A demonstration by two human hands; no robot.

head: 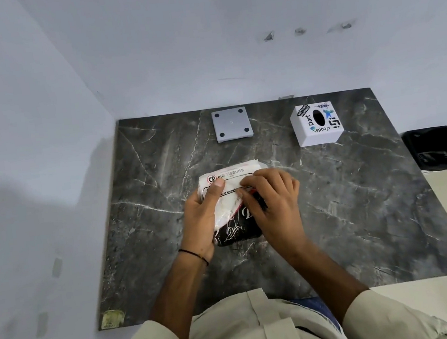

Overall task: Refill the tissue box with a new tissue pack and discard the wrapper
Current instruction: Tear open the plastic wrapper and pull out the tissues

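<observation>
At frame centre, the left hand grips the tissue pack while the right hand pinches its wrapper; opening is in hand, tearing next

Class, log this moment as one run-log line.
stage: opening wrapper | left hand: holds tissue pack | right hand: picks at its wrapper | tissue box: empty, far right | bin: beside table

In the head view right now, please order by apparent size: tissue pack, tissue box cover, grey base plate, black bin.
1. Black bin
2. Tissue pack, partly hidden by hands
3. Tissue box cover and grey base plate: look alike, no ranking.
</observation>
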